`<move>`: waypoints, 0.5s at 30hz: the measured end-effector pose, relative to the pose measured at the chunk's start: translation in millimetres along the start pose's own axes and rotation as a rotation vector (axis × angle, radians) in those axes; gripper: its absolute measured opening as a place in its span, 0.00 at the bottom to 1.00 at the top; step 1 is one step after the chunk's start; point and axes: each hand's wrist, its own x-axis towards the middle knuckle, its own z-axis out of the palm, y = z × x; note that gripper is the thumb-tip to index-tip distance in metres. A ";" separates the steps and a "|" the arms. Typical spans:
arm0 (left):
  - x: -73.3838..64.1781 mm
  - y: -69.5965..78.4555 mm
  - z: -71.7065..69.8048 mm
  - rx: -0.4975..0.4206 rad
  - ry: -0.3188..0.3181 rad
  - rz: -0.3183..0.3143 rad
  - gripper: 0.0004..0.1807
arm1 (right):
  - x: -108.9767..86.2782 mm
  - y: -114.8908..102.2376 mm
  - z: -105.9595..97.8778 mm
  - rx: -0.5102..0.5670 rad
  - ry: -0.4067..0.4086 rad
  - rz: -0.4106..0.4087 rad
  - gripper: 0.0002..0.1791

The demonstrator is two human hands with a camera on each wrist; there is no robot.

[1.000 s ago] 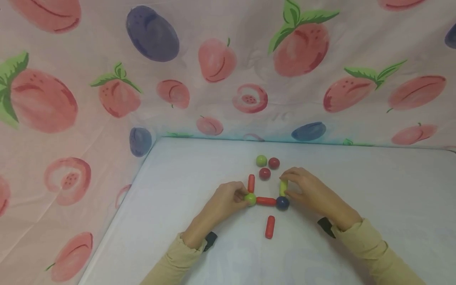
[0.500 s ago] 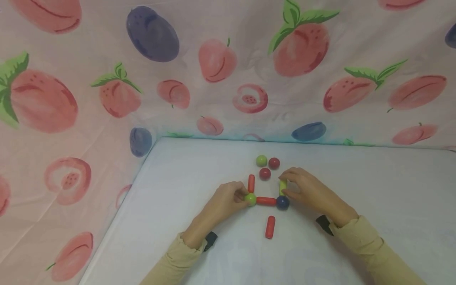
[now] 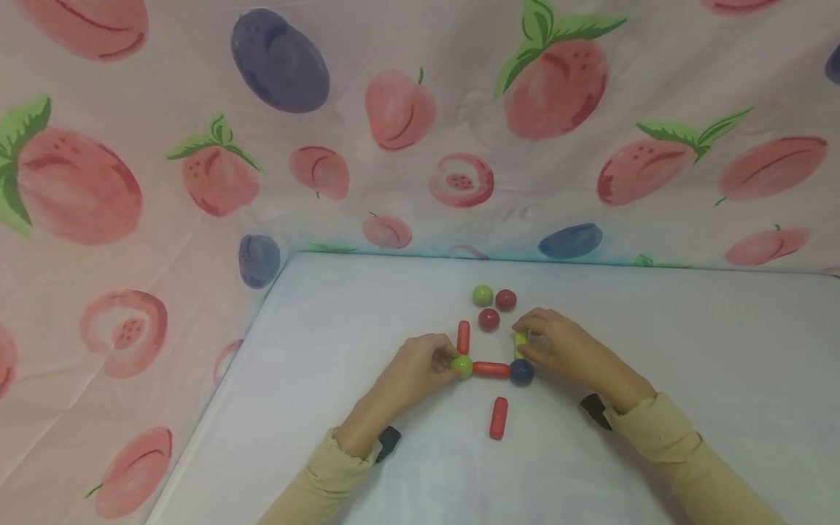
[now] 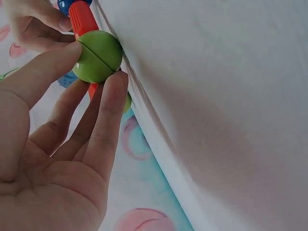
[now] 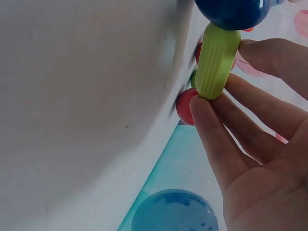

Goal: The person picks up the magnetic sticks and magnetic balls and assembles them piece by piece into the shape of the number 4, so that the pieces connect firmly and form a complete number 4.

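Note:
My left hand [image 3: 420, 368] pinches a green ball [image 4: 101, 57] between thumb and fingers. Two red rods join that ball: one red rod [image 3: 464, 337] points toward the back, another red rod [image 3: 491, 370] runs right to a dark blue ball [image 3: 521, 372]. A yellow-green rod [image 5: 217, 62] touches the blue ball and points away from the person. My right hand [image 3: 564, 350] holds this rod, thumb at its side and a fingertip at its far end. In the head view the right fingers partly cover the rod.
Behind the joined pieces lie a loose green ball [image 3: 482, 295] and two red balls, a red ball [image 3: 506, 300] and a nearer red ball [image 3: 488, 319]. A single red rod [image 3: 499, 418] lies in front. Fruit-printed cloth [image 3: 394, 182] rises behind the white table [image 3: 328, 306].
The right hand and forearm have shifted very slightly left, and the fingers cover a bit more of the yellow-green rod. The left hand stays on the green ball.

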 end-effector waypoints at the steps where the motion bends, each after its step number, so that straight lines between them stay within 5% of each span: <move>1: 0.2 0.0 -0.1 0.000 0.000 -0.001 0.10 | 0.4 0.5 0.4 0.000 0.000 -0.003 0.18; 15: 0.2 0.2 -0.3 -0.008 -0.005 -0.007 0.11 | 4.2 3.6 3.7 0.017 -0.026 0.002 0.18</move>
